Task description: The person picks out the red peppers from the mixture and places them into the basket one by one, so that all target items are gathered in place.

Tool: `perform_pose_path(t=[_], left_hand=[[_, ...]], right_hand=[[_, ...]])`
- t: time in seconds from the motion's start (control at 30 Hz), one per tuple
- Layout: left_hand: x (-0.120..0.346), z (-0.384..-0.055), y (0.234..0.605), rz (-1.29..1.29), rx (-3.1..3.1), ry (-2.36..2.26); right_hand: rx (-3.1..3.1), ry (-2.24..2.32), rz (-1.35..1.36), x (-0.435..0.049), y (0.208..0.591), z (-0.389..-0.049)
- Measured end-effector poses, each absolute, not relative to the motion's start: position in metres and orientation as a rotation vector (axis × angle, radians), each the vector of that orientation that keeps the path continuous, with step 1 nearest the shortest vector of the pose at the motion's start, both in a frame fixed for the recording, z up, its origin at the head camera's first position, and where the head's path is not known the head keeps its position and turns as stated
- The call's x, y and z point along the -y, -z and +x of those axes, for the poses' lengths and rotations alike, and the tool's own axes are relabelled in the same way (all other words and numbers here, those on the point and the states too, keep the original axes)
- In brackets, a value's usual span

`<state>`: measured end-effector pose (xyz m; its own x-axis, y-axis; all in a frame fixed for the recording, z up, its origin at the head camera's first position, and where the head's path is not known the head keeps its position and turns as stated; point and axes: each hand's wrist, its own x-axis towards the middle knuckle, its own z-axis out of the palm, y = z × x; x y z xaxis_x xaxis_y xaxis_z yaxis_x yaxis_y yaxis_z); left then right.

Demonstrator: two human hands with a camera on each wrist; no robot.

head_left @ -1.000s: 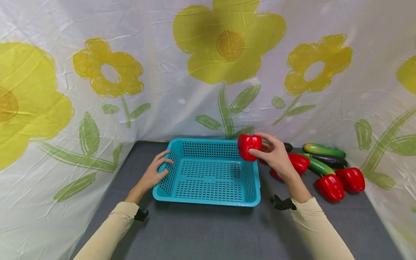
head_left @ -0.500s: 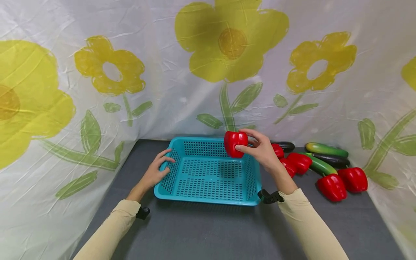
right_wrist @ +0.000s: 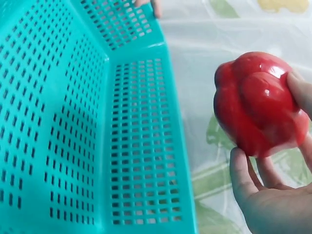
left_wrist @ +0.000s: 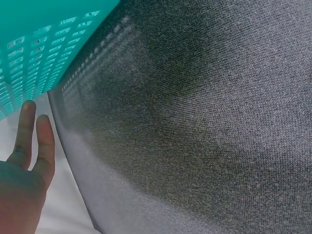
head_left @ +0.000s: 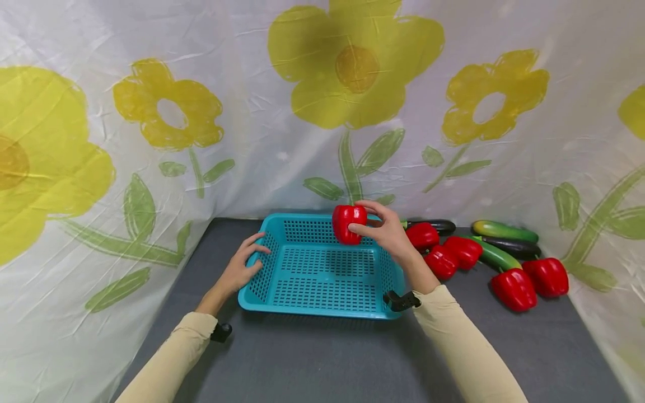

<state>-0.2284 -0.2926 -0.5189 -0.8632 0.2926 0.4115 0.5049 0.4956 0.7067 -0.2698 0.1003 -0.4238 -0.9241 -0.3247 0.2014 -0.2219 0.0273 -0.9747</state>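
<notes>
A red bell pepper (head_left: 350, 224) hangs over the back part of the teal plastic basket (head_left: 322, 314), above its floor. My right hand (head_left: 384, 230) holds it between thumb and fingers; the right wrist view shows the lobed pepper (right_wrist: 261, 105) beside the basket's rim. At the basket's left side my left hand (head_left: 242, 267) holds the rim, with some fingertips reaching over it. Two fingers of the left hand (left_wrist: 36, 146) show straight outside the wall in the left wrist view.
Right of the basket lie several red peppers (head_left: 514, 290), a green zucchini (head_left: 499, 256), a yellow-green one (head_left: 504, 230) and dark eggplants (head_left: 511, 248). They rest on a dark grey cloth-covered table (head_left: 322, 364). A flower-printed white curtain (head_left: 242, 168) stands behind.
My right hand has carried the pepper leftward from the basket's right back corner to above its back part. More peppers show behind the arm. My left hand has stayed at the rim.
</notes>
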Motion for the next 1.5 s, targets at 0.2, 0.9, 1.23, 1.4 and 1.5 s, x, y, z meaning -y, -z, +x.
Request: perform_pose_path(t=[0.2, 0.9, 1.23, 1.4, 1.5], left_hand=[[0.293, -0.228, 0.520, -0.673, 2.508, 1.285], [0.293, -0.228, 0.520, -0.666, 2.517, 1.299], [0.292, -0.228, 0.519, -0.658, 2.512, 1.288], [0.292, -0.228, 0.519, -0.654, 2.510, 1.307], [0.292, -0.228, 0.519, -0.662, 2.505, 1.305]], right_hand=[[-2.086, 2.157, -0.513, -0.091, 0.431, -0.271], [-1.991, 2.135, -0.494, -0.053, 0.454, -0.282], [-2.038, 2.050, -0.460, -0.033, 0.473, -0.293], [-1.990, 2.061, -0.388, -0.024, 0.486, -0.298], [-1.986, 2.037, -0.347, -0.019, 0.492, -0.300]])
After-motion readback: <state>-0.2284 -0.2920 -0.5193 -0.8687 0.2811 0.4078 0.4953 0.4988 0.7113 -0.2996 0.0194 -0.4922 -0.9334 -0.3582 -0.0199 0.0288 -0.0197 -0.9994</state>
